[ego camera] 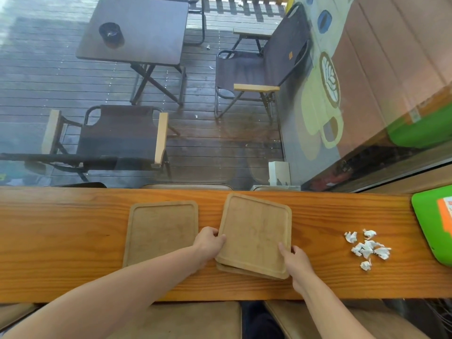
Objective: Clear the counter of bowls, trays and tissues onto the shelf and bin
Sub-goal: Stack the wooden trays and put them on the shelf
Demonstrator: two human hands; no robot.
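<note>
Two square wooden trays lie stacked at the middle of the wooden counter (pixel 61 223); the top tray (pixel 254 233) sits slightly askew over the lower tray (pixel 227 269), whose near edge peeks out. My left hand (pixel 208 243) grips the stack's left edge and my right hand (pixel 296 259) grips its near right corner. A third wooden tray (pixel 160 230) lies flat just left of them. Several crumpled white tissues (pixel 367 248) are scattered on the counter to the right, apart from both hands. No bowls are in view.
A green tray-like object (pixel 430 221) with an orange label sits at the counter's right end. Behind the counter a glass window shows an outdoor deck with a table and folding chairs. Padded brown stools (pixel 195 321) stand below the counter's near edge.
</note>
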